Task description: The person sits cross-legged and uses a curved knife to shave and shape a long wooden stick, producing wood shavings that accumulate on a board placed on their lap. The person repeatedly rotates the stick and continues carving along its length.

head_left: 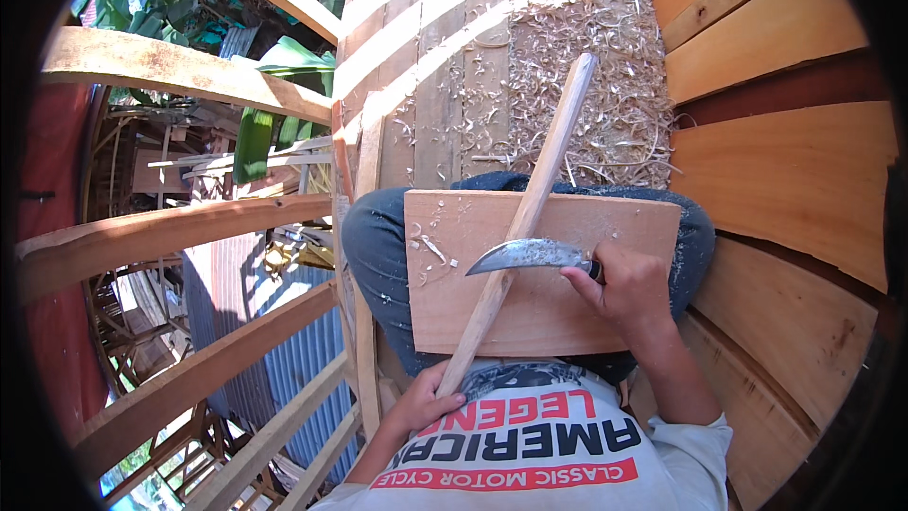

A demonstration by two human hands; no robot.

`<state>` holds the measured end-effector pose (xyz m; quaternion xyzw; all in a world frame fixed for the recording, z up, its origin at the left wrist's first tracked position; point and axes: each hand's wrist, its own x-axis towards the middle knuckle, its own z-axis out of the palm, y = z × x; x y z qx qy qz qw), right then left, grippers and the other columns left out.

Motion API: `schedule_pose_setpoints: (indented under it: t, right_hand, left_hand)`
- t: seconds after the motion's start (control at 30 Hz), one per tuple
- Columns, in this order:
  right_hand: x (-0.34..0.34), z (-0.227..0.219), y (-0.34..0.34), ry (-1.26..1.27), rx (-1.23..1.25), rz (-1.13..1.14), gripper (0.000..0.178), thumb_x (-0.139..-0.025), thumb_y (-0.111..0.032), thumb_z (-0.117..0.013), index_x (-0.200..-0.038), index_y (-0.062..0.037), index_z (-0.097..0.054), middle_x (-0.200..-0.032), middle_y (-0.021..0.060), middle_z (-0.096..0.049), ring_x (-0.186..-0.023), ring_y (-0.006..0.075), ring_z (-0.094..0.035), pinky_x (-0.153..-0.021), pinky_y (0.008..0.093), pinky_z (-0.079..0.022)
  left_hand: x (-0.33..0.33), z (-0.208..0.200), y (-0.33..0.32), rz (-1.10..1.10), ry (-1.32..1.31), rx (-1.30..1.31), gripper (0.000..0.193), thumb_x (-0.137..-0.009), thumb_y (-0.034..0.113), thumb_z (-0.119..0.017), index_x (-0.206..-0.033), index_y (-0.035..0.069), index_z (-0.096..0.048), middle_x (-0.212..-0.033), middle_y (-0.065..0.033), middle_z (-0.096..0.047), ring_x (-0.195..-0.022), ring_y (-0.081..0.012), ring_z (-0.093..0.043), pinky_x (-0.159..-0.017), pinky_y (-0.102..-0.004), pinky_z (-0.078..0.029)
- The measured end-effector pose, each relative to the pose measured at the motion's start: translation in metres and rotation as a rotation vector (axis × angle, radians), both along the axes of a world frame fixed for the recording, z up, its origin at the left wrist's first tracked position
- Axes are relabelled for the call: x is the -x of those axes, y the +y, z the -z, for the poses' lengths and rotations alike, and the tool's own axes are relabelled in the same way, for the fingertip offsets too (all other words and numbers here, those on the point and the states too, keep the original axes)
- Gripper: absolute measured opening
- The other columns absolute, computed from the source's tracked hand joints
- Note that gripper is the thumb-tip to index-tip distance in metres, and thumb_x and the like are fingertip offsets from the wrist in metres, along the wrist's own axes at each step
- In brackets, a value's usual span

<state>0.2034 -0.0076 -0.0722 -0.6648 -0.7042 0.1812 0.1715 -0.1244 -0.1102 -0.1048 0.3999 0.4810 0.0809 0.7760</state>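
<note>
**Hands at the stick and the curved knife**

Both hands were closed around their tools. The left hand (423, 404) gripped the near end of a long, pale round wooden stick (530, 208), low against the person's chest, fingers wrapped about it. The right hand (626, 286) was clenched on the handle of a curved, dull-grey steel knife (528, 255), whose blade lay across the stick and touched it about midway along.

That stick ran slantwise from the left hand up and to the right, resting on a flat rectangular board of light brown wood (558, 308) laid over the person's lap in blue jeans (374, 251). Its far end reached out over a heap of curled pale wood shavings (605, 85) on the plank floor (435, 66). A few shavings lay on the board's left part.
</note>
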Motion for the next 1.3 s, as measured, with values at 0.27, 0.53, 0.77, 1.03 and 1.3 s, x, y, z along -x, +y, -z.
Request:
schedule_pose_setpoints:
  t: [0.27,0.53,0.77,1.03,1.3]
  right_hand:
    - [-0.007,-0.001,0.003,-0.081,0.029,0.046,0.05,-0.08,-0.052,-0.069,-0.064,-0.0053,-0.058,-0.052,0.0107,-0.054,-0.047,0.0282,-0.058,-0.045,0.0363,-0.044]
    - [-0.013,0.007,0.01,-0.17,-0.072,0.067,0.057,-0.079,-0.06,-0.065,-0.058,-0.0074,-0.056,-0.049,0.0088,-0.052,-0.044,0.0272,-0.056,-0.043,0.0365,-0.044]
    - [-0.013,0.011,0.016,-0.172,-0.131,0.07,0.058,-0.079,-0.059,-0.066,-0.057,-0.0069,-0.055,-0.05,0.0086,-0.052,-0.044,0.0264,-0.055,-0.043,0.0369,-0.043]
    - [-0.041,0.013,0.042,-0.206,-0.089,0.256,0.055,-0.084,-0.054,-0.063,-0.063,-0.0032,-0.058,-0.053,0.0126,-0.054,-0.05,0.0317,-0.057,-0.048,0.0402,-0.043]
    - [-0.053,0.006,0.039,-0.095,-0.041,0.261,0.054,-0.084,-0.053,-0.064,-0.063,-0.0034,-0.057,-0.053,0.0143,-0.054,-0.051,0.033,-0.058,-0.048,0.0413,-0.044]
  left_hand:
    - [-0.003,-0.003,0.003,0.037,0.03,-0.017,0.06,-0.08,0.031,-0.066,-0.124,-0.006,-0.049,-0.099,-0.0124,-0.062,-0.092,-0.0173,-0.056,-0.085,-0.0312,-0.044]
    - [-0.01,-0.018,0.01,0.067,0.099,0.023,0.058,-0.082,0.027,-0.065,-0.126,-0.007,-0.048,-0.107,-0.0164,-0.062,-0.098,-0.0198,-0.057,-0.089,-0.0313,-0.043]
    - [-0.012,-0.021,0.012,0.054,0.098,0.04,0.059,-0.082,0.026,-0.065,-0.127,-0.007,-0.047,-0.109,-0.017,-0.062,-0.099,-0.0203,-0.057,-0.091,-0.0313,-0.043]
    - [-0.017,-0.028,0.017,0.079,0.138,0.025,0.055,-0.082,0.022,-0.066,-0.126,-0.006,-0.049,-0.106,-0.0172,-0.063,-0.098,-0.0206,-0.058,-0.09,-0.0321,-0.044]
    - [-0.016,-0.022,0.012,0.117,0.16,-0.064,0.054,-0.079,0.019,-0.07,-0.124,-0.005,-0.051,-0.107,-0.0176,-0.064,-0.098,-0.0202,-0.059,-0.09,-0.0323,-0.044]
